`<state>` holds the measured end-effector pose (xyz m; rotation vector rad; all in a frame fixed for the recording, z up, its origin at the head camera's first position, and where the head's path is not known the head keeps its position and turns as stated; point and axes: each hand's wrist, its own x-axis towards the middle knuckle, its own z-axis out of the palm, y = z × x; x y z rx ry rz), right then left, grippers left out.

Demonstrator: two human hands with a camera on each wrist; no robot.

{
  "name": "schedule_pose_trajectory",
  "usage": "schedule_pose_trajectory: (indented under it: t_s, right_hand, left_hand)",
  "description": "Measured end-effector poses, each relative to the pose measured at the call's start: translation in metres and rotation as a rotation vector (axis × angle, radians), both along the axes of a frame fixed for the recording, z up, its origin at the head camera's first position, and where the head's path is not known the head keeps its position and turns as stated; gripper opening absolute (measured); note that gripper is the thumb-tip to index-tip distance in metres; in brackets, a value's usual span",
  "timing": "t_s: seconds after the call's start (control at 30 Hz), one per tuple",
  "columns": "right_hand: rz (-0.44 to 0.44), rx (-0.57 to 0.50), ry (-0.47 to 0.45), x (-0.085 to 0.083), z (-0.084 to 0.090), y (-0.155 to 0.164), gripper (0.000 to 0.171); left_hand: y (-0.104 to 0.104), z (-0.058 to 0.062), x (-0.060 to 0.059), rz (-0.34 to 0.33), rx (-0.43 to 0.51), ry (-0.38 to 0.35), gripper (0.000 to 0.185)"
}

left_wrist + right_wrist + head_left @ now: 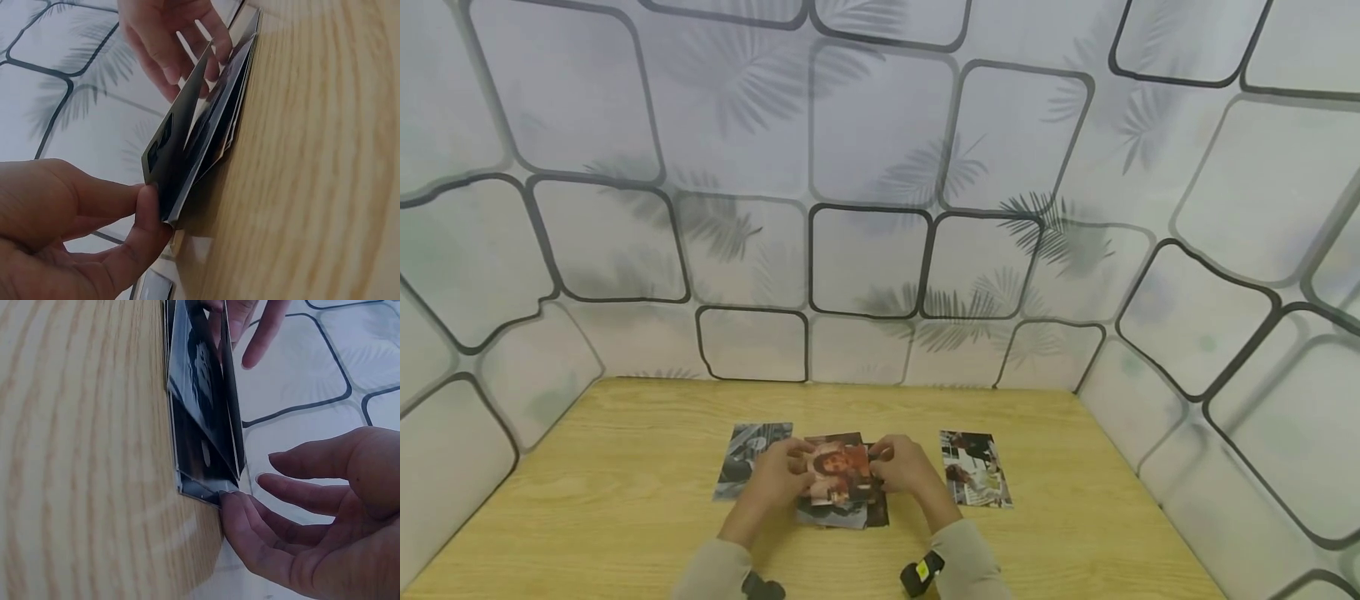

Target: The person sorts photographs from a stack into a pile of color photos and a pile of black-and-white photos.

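On the wooden table point(625, 467), as the head view has it, a pile of photos point(877, 510) sits near the middle, with a reddish photo point(844, 468) of a person on top. The left hand point(778, 472) is at the left edge of that top picture and the right hand point(901, 465) at its right edge. A grey photo point(739, 457) lies flat just left of the pile, and another photo point(977, 479) lies apart on the right. Pale sleeves point(972, 562) cover both forearms, and a patterned wall point(865, 262) stands behind the table.

From the left wrist, the reddish photo is seen from behind, tilted up off the pile, and the left thumb and forefinger pinch its near corner. Beyond it the right hand's fingers are spread at the far end.

From the right wrist, the right fingers are loosely bent, some tips touching the near corner of the pile, with the thumb held away from them; part of the left hand shows at the far end
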<state>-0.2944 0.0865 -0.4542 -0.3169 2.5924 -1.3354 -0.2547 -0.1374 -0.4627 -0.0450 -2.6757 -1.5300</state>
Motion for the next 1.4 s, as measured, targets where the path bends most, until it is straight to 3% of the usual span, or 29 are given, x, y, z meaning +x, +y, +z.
schedule_pose_trajectory:
  t_s: [0.2, 0.4, 0.7, 0.87, 1.17, 1.27, 1.4]
  right_hand:
    - [-0.018, 0.065, 0.028, 0.000, 0.002, 0.001, 0.025]
    - [-0.031, 0.110, 0.063, -0.002, 0.002, 0.002, 0.026]
    - [-0.030, 0.090, 0.105, -0.004, 0.004, 0.011, 0.025]
    - [-0.021, 0.073, 0.121, -0.006, 0.012, 0.021, 0.030]
    - [-0.064, 0.037, 0.134, -0.007, 0.033, 0.057, 0.037]
    - [-0.098, 0.014, 0.125, -0.005, 0.038, 0.072, 0.035]
    - [-0.111, 0.006, 0.128, -0.005, 0.041, 0.092, 0.035]
  left_hand:
    - [0.009, -0.007, -0.001, -0.029, 0.010, 0.037, 0.036]
    - [0.012, -0.006, -0.001, -0.005, -0.007, 0.068, 0.041]
    - [0.021, -0.002, 0.000, -0.021, 0.097, 0.040, 0.035]
    - [0.028, -0.001, 0.002, -0.017, 0.116, 0.099, 0.033]
    - [0.058, 0.006, -0.003, -0.092, 0.203, 0.210, 0.034]
    - [0.069, 0.009, -0.006, -0.129, 0.215, 0.191, 0.035]
    - [0.085, 0.013, -0.012, -0.174, 0.268, 0.096, 0.039]
